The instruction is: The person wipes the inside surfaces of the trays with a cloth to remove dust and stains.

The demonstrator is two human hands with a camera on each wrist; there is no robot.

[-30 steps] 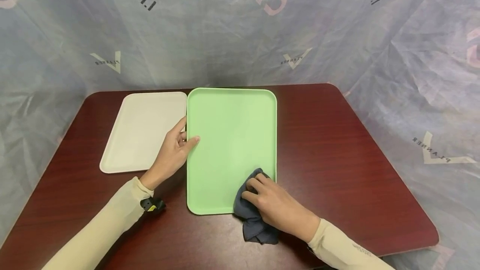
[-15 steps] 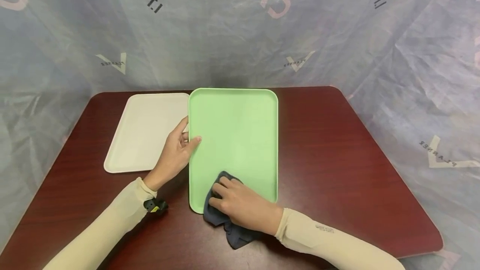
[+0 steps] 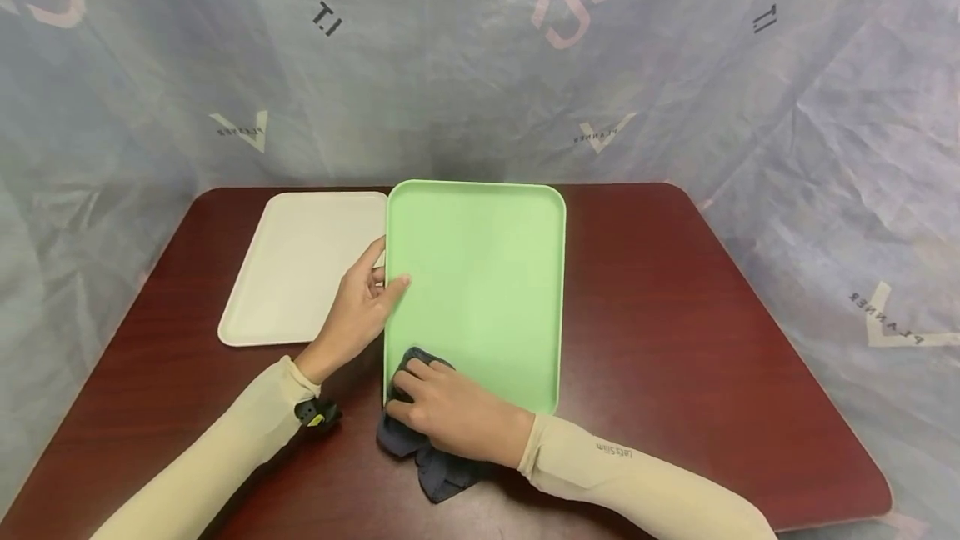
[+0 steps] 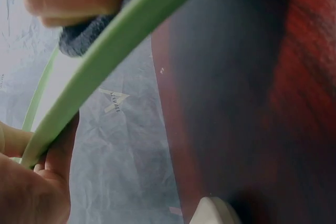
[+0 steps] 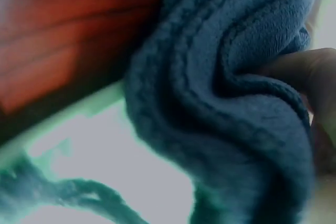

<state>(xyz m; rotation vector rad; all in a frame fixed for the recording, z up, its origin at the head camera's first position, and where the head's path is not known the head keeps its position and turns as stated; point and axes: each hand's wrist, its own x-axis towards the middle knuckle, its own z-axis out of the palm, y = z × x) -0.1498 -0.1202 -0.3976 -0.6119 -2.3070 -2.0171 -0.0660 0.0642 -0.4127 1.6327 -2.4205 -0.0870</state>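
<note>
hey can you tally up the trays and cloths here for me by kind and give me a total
Trays: 2, a green tray gripped at its edge by the left hand and a white tray on the table
Cloths: 1, a dark blue cloth under the right hand
Total: 3

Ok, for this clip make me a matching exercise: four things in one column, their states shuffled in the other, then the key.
Column one
1. Green tray
2. White tray
3. Dark cloth
4. Left hand

Column two
A. Bunched under the fingers of the right hand
B. Gripping a rim, thumb over the top side
C. Lying flat on the table, partly hidden behind a hand
D. Held by its left edge, with its near left corner covered

Right pairs
1-D, 2-C, 3-A, 4-B
</note>
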